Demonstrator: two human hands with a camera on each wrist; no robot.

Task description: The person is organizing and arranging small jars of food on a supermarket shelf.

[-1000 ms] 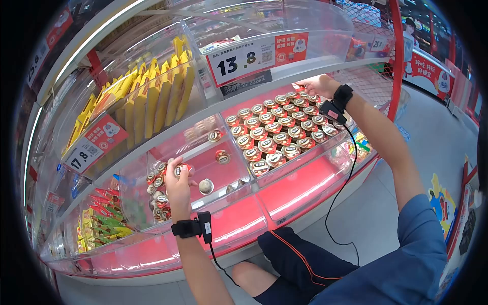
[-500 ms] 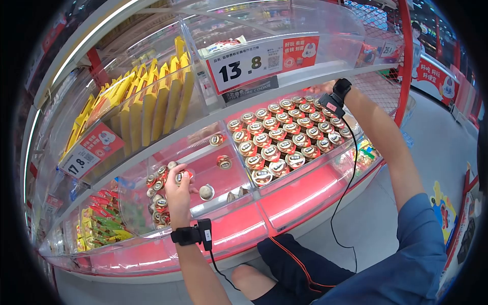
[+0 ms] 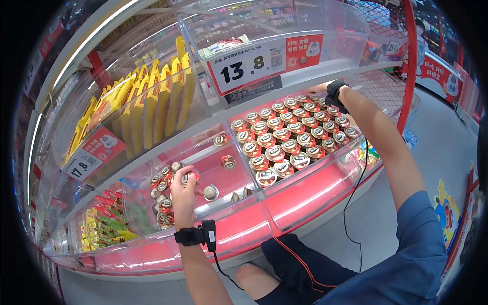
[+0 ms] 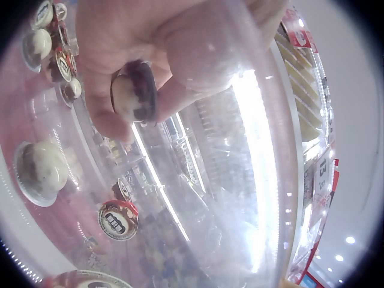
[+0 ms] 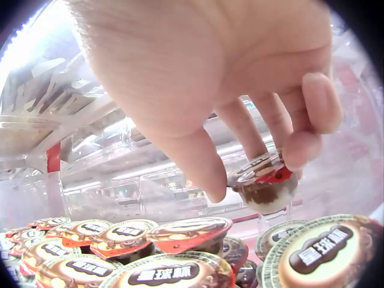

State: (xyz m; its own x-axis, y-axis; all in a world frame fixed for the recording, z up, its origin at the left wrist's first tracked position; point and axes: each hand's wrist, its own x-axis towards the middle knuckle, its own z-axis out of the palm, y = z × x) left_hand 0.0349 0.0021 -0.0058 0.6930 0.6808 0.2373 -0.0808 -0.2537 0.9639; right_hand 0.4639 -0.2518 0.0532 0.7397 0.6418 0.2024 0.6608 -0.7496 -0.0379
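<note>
In the head view my left hand (image 3: 183, 195) is over the left tray compartment and holds a small chocolate cup (image 3: 188, 179) with a printed lid. The left wrist view shows this cup's clear brown-and-white body (image 4: 133, 96) between thumb and fingers. My right hand (image 3: 321, 88) is at the back right corner of the cup rows (image 3: 282, 136), partly hidden by the shelf edge. From the right wrist, thumb and fingertips pinch another chocolate cup (image 5: 267, 187) by its lid rim, upright, just above the standing cups (image 5: 123, 234).
Loose cups (image 3: 228, 162) lie in the left compartment, with one tipped cup (image 3: 210, 192) showing its base. A jumbled pile (image 3: 163, 201) sits left of my hand. Clear walls (image 3: 244, 157) divide the compartments. Overhead are a price sign (image 3: 249, 68) and yellow packets (image 3: 147, 104).
My right hand, with its cup, has shifted at the back right corner and is now partly behind the shelf edge. My left hand keeps its cup in nearly the same place.
</note>
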